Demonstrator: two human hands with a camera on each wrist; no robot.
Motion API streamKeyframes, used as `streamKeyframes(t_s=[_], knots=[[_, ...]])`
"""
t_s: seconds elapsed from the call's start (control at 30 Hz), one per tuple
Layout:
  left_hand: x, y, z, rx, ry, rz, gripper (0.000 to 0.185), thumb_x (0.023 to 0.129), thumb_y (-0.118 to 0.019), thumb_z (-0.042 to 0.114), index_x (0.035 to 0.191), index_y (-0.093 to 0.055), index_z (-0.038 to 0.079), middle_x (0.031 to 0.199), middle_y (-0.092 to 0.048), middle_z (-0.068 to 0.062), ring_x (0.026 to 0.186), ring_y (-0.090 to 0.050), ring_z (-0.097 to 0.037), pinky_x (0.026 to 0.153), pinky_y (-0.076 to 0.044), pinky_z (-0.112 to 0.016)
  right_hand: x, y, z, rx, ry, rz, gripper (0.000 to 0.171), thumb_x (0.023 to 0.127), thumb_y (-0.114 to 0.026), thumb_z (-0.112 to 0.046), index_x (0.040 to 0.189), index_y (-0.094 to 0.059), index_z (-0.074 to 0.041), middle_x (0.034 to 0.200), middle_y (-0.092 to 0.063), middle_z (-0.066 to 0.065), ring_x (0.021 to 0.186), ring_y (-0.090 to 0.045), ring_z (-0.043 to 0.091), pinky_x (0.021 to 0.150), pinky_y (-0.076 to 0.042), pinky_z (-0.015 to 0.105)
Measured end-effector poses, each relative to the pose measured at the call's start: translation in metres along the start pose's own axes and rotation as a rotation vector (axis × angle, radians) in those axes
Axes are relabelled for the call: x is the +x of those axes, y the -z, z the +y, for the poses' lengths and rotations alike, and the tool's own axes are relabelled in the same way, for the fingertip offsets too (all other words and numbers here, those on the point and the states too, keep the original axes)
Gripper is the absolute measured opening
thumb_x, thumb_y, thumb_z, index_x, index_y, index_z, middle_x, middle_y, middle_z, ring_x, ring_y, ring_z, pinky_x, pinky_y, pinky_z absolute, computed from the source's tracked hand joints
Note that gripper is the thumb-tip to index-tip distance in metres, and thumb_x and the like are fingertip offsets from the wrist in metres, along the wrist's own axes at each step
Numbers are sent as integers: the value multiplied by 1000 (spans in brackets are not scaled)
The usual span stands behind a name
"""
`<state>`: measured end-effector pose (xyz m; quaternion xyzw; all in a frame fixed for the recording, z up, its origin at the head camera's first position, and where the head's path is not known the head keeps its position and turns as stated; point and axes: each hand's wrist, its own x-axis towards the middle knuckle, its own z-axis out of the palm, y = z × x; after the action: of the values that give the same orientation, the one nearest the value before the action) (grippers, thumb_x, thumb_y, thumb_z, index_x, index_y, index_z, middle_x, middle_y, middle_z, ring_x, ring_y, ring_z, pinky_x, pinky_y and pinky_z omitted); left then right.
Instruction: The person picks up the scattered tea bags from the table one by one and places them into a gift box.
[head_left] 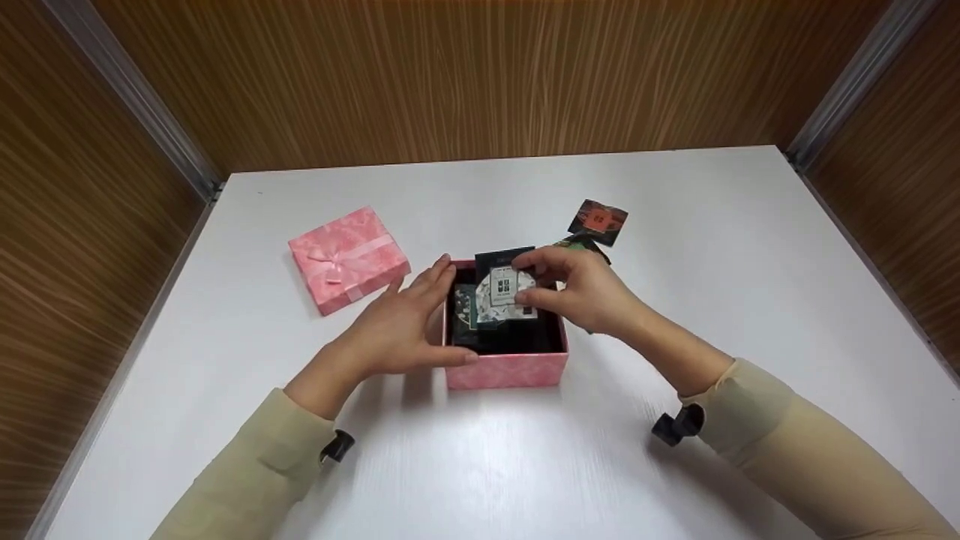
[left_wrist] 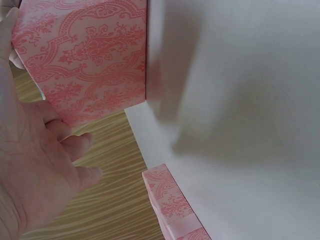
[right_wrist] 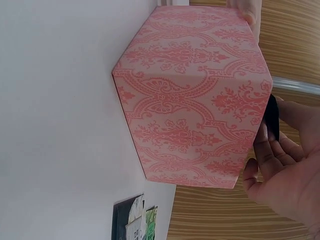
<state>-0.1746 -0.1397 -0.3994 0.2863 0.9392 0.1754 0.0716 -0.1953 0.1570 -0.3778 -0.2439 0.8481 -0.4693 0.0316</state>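
Centrally in the head view, an open pink patterned box (head_left: 506,367) is seen on the white bench (head_left: 750,337). The left hand (head_left: 401,322) is laid against the box's left wall with fingers straight and slightly spread, thumb along the near corner; nothing is gripped. The right hand (head_left: 581,289) is held over the box opening, and a small white printed packet (head_left: 504,294) is pinched between its thumb and curled fingers, above darker packets (head_left: 469,311) inside. To the upper left, a pink lid with a ribbon bow (head_left: 349,259) is shown on the bench. To the upper right, a dark packet with a red square (head_left: 598,221) lies apart from the box.
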Motion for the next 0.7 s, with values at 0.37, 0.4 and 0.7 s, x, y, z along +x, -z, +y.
streamKeyframes(t_s=[0.37, 0.4, 0.7], knots=[[0, -1, -1, -13, 3, 0, 133, 79, -54, 96, 171, -11, 10, 179, -5, -2, 162, -12, -14, 131, -10, -53, 3, -12, -6, -110, 52, -41, 37, 92, -85, -17, 126, -76, -7, 96, -76, 2, 86, -69, 15, 77, -58, 32], [0, -1, 0, -12, 4, -2, 133, 79, -54, 96, 171, -11, 10, 179, -5, -2, 162, -11, -13, 131, -10, -52, 4, -13, -7, -118, 50, -46, 37, 92, -85, -17, 126, -76, -7, 95, -76, 2, 86, -69, 15, 77, -57, 32], [-1, 0, 0, -8, 13, -11, 132, 79, -54, 96, 171, -11, 11, 179, -3, 0, 162, -11, -14, 131, -10, -53, 17, -22, -8, -229, 79, -148, 42, 92, -84, -18, 129, -74, -2, 104, -78, 8, 88, -71, 17, 81, -60, 38]])
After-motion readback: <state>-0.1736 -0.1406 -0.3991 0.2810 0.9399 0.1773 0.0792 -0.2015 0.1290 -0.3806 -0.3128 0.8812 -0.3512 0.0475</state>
